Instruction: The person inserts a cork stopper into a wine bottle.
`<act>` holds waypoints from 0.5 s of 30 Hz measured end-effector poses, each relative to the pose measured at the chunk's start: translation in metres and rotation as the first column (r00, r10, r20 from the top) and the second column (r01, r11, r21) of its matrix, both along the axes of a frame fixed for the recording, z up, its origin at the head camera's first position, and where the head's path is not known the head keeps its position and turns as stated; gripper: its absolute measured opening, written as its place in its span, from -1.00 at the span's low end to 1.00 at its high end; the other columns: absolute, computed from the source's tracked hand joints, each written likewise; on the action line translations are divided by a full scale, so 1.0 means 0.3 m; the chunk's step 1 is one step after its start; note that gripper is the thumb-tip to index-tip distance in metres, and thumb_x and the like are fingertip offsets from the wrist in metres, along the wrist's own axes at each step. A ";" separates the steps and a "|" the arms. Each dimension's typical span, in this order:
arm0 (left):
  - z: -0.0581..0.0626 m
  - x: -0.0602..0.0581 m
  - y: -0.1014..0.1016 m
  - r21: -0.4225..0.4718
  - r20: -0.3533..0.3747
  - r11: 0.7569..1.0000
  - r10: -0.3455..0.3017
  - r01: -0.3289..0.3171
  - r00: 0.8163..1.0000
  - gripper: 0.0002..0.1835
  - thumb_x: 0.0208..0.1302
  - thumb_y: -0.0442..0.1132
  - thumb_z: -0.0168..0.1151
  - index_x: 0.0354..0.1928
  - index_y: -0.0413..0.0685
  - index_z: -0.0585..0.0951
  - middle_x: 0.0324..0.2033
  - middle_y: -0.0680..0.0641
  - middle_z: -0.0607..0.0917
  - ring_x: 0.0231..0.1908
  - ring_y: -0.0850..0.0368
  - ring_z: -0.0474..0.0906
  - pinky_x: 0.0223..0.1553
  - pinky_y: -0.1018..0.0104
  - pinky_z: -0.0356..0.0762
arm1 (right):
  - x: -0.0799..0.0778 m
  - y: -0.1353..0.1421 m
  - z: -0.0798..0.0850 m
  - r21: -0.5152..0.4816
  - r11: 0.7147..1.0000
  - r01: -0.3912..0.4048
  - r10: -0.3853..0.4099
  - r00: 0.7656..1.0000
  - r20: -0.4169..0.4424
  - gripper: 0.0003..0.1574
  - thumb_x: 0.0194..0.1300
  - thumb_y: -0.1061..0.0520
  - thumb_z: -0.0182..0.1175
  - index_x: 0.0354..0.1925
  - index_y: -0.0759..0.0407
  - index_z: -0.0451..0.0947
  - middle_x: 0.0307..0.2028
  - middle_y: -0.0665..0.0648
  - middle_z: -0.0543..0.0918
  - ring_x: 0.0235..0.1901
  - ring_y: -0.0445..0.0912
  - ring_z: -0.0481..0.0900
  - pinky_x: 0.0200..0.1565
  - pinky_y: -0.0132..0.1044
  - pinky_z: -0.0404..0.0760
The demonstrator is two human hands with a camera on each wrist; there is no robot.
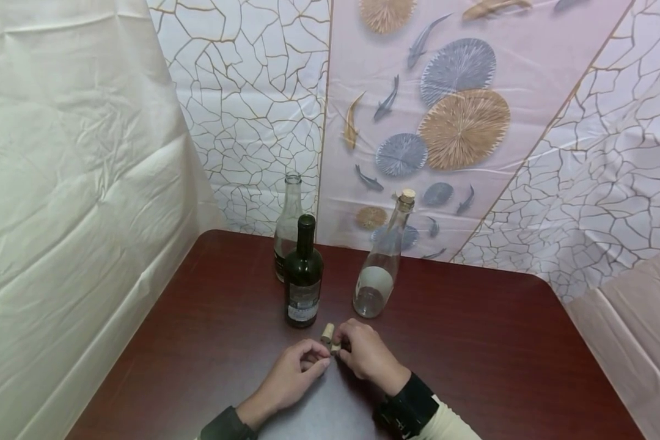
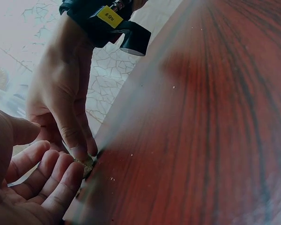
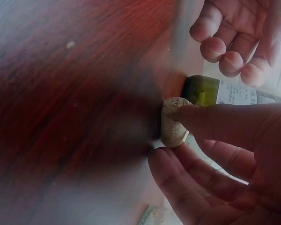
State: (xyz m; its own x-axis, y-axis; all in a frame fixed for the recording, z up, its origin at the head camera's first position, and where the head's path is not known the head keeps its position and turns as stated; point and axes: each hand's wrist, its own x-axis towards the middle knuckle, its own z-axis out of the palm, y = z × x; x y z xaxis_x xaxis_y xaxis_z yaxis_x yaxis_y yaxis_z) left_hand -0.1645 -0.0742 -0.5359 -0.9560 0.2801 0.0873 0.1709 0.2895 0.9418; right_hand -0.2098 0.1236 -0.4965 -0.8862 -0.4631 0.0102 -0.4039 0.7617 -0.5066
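Observation:
My right hand (image 1: 365, 351) pinches a cork (image 3: 172, 129) low over the table, its thumb (image 3: 225, 123) pressed to the cork's side. That same cork (image 2: 87, 165) shows partly below the fingertips in the left wrist view. A second cork (image 1: 328, 331) stands just beyond, between the two hands. Close on the left, my left hand (image 1: 294, 374) hovers with loosely bent fingers and nothing in them; its fingertips (image 3: 213, 48) are apart from the held cork in the right wrist view.
A dark green wine bottle (image 1: 304, 293) stands just behind the corks, with a clear bottle (image 1: 288, 223) behind it. To the right is another clear bottle (image 1: 376, 281) with a cork stopper (image 1: 407, 195). The reddish-brown table (image 1: 473, 342) meets patterned cloth at the back.

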 end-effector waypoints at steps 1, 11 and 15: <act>0.001 0.000 0.000 0.000 0.002 1.000 -0.002 0.002 1.000 -0.87 0.46 -0.19 0.31 -0.08 -0.07 0.68 -0.15 -0.02 0.74 -0.16 0.38 0.65 -0.09 0.43 0.68 | 0.000 0.001 -0.001 0.000 1.000 0.002 -0.002 1.000 -0.003 -0.82 0.28 0.29 0.42 -0.24 0.06 0.63 -0.25 -0.02 0.58 -0.31 -0.19 0.46 -0.26 -0.28 0.47; 0.006 -0.001 0.002 -0.011 0.011 1.000 -0.005 0.005 1.000 -0.85 0.47 -0.16 0.32 -0.07 -0.07 0.68 -0.15 0.01 0.73 -0.17 0.38 0.64 -0.10 0.43 0.68 | -0.005 0.010 -0.012 -0.014 1.000 0.001 -0.001 0.999 -0.037 -0.81 0.26 0.27 0.45 -0.26 0.05 0.64 -0.27 -0.01 0.61 -0.32 -0.18 0.53 -0.27 -0.30 0.52; 0.005 0.003 0.004 -0.022 -0.028 1.000 0.012 -0.012 1.000 -0.88 0.43 -0.21 0.35 -0.09 -0.06 0.68 -0.16 0.01 0.71 -0.19 0.39 0.63 -0.10 0.43 0.68 | -0.004 0.013 -0.015 -0.039 0.999 -0.004 0.002 0.999 -0.048 -0.82 0.25 0.26 0.47 -0.24 0.06 0.65 -0.26 0.01 0.64 -0.27 -0.13 0.63 -0.25 -0.31 0.58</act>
State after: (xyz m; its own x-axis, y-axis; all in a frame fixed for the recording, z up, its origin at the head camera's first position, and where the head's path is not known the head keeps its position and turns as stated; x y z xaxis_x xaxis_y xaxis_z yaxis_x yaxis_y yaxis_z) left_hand -0.1636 -0.0730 -0.5344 -0.9566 0.2708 0.1080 0.1934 0.3124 0.9301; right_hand -0.2110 0.1274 -0.5011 -0.8830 -0.4642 0.0702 -0.4304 0.7408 -0.5158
